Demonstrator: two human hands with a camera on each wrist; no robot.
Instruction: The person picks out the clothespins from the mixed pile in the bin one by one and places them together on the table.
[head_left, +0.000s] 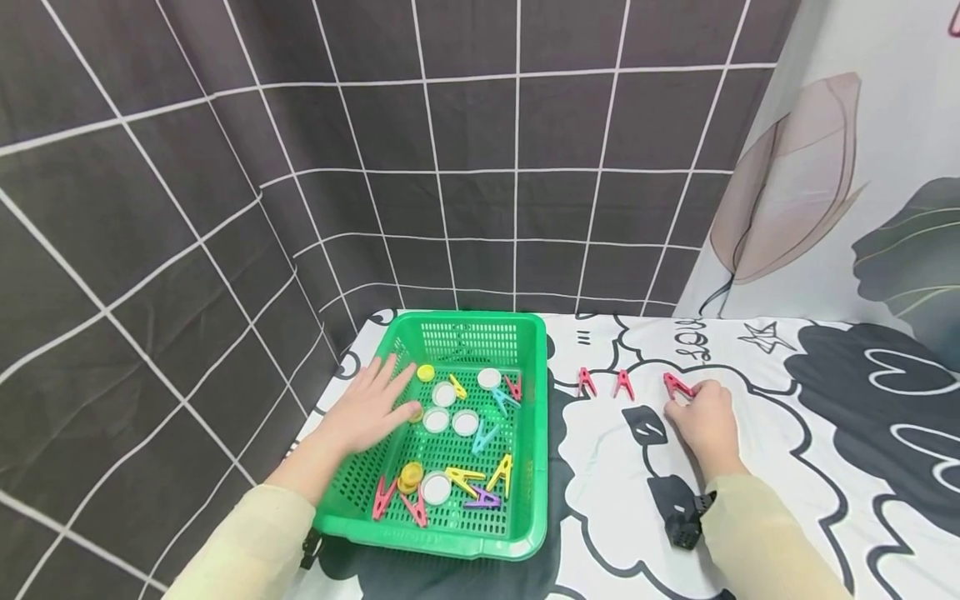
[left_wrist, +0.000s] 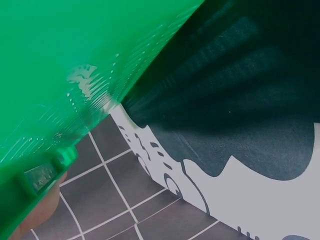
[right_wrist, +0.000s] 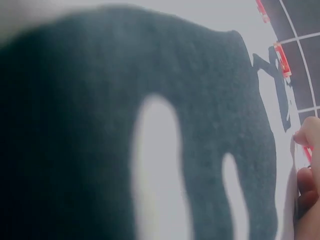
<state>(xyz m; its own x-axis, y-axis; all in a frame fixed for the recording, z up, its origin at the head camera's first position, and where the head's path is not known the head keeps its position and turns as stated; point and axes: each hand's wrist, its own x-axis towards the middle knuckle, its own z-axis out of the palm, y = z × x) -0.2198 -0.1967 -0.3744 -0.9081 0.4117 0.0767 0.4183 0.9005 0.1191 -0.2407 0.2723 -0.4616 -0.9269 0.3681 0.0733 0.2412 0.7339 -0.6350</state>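
Observation:
In the head view my right hand pinches a red clothespin at the cloth on the right. Two more red clothespins, one at the left and one nearer, lie in a row beside it. My left hand spreads its fingers over the left side of a green basket. Inside the basket are yellow clothespins, blue clothespins, a purple clothespin, pink-red clothespins, white round discs and yellow round discs.
The table is covered with a black-and-white patterned cloth. A dark curtain with white grid lines hangs behind and along the left. At the right back hangs a pale curtain with leaf prints.

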